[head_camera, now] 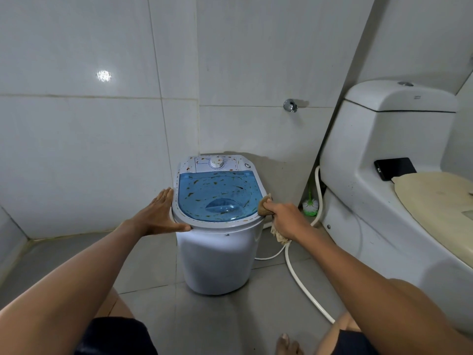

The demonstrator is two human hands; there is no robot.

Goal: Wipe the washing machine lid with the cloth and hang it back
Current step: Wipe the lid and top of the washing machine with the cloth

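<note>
I stand over the small white top-loading washing machine [217, 252] that sits on the grey tiled floor [153, 316] in the corner of the white tiled wall [102, 137]. Its translucent blue plastic lid [217, 198] lies flat and closed, its long axis running from me toward the wall, the rounded end nearest me and the straight end against the white control panel with the round dial [217, 163]. My left hand [160, 216] is open, fingers straight, its palm pressed on the left rim of the machine with the thumb along the front edge. My right hand [284, 220] is closed around the bunched tan cloth [265, 207], which touches the right edge of the lid; its frayed tail hangs below my wrist. To the right stands a white ceramic toilet [384, 175], with a black phone [394, 168] lying on it, and a white hose [302, 283] trails across the floor.
</note>
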